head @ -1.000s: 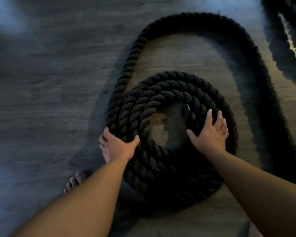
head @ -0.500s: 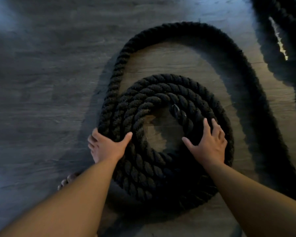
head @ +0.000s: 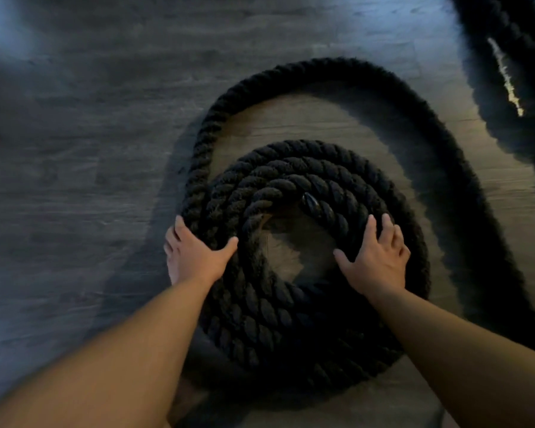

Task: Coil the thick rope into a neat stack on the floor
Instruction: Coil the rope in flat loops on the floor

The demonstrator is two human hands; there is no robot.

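Loose loop (head: 337, 64) crept toward the coil (head: 291, 319), joining at 9 o'clock beside the left grip (head: 195, 257) clutching that edge, right grip (head: 374, 261) pressed flat.

Both bare forearms reach far. The left hand (head: 195, 257) cups the rope (head: 260, 319), thumb spread; the right hand (head: 376, 259) lies flat, fingers splayed.
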